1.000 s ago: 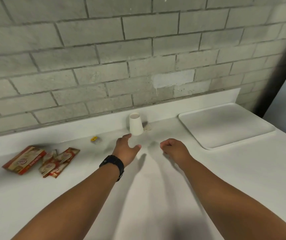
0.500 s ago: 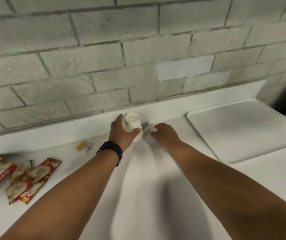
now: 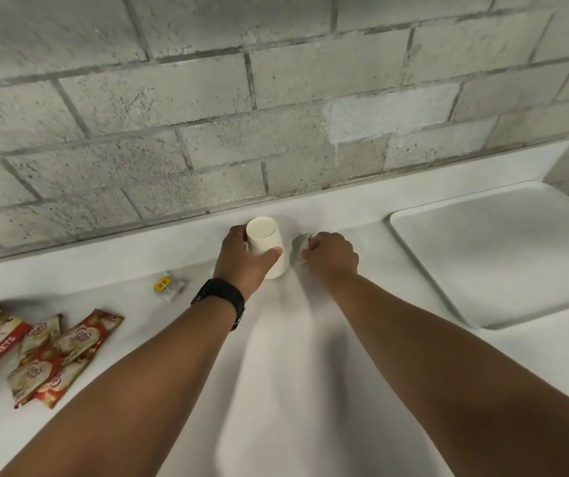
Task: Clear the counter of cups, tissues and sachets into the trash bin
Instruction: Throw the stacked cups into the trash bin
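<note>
White paper cup (image 3: 266, 246), upside down at the frame's centre by the backsplash, is gripped by the left hand (image 3: 241, 263). Just right, a small crumpled tissue (image 3: 302, 243) is pinched by the right hand (image 3: 331, 256). Sachets (image 3: 59, 352) lie at lower left.

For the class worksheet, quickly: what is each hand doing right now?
Left hand: closed around the upside-down white paper cup.
Right hand: fingers curled, pinching a small crumpled wrapper beside the cup.
</note>
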{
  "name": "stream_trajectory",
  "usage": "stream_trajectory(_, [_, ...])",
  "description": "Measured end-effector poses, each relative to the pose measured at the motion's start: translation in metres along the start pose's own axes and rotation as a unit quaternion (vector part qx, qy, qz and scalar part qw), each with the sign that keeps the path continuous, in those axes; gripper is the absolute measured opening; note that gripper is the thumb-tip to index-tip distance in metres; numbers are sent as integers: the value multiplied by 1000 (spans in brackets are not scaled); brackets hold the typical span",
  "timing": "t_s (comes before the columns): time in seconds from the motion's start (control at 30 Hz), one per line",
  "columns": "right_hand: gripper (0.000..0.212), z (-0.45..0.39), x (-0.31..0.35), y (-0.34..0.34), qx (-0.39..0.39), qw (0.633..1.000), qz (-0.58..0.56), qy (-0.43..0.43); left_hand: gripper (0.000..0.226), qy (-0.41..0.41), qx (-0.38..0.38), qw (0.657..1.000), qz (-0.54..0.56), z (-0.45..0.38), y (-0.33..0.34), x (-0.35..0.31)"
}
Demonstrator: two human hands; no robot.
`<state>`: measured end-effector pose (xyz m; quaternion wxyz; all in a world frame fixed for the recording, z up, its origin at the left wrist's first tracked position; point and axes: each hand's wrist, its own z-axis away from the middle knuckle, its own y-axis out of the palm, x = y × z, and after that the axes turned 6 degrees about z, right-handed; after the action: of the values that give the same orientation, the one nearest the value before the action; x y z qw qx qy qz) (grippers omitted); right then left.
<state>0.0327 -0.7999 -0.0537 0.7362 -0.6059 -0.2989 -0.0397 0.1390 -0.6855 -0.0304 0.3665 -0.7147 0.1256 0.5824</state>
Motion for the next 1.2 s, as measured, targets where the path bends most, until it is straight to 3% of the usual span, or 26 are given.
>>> stream_trajectory(0.1, [10,10,-6,-7,18,994,-109,5,52,-19,-10,999,40,10,-8,-2])
stream_trajectory(0.43, [18,92,-55,-69,-19,971,-239,0,51,-16,37,996,82,90,-20,-29])
stream_trajectory(0.67, [15,185,-113,-107,-65,940,-328,66,54,14,101,990,102,168,-5,-53])
stream_trajectory(1.0, [11,295,-232,-157,-156,902,-379,138,47,44,244,960,128,288,81,-104])
stream_trajectory(1.2, [13,355,-340,-191,-216,866,-406,198,49,92,332,934,95,367,181,-134])
